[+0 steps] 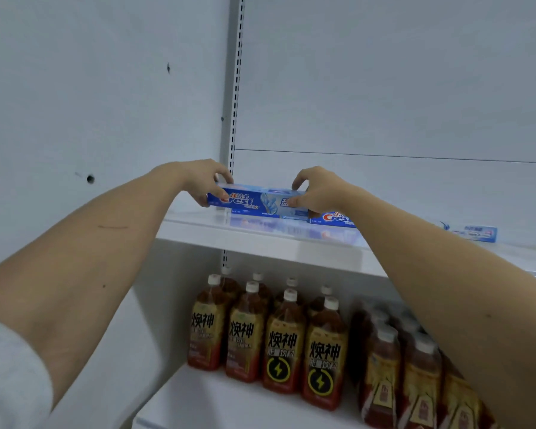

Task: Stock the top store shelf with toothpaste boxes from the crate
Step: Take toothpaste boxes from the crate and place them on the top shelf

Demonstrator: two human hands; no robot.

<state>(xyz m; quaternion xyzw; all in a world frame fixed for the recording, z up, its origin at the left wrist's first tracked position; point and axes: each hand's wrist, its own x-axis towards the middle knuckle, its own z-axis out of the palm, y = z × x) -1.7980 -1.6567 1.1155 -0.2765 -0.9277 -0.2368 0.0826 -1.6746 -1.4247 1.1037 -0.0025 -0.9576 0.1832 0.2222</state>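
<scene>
A blue toothpaste box (256,201) lies lengthwise at the left end of the white top shelf (260,239). My left hand (203,181) pinches its left end and my right hand (317,190) grips its right end. A second blue toothpaste box (333,218) lies on the shelf just to the right, partly hidden by my right wrist. Farther right rests a third, paler blue box (474,233). The crate is out of view.
On the shelf below stand several brown drink bottles (288,342) with yellow labels and white caps, more of them to the right behind my right forearm. A slotted metal upright (235,88) runs up the back panel. A white wall is on the left.
</scene>
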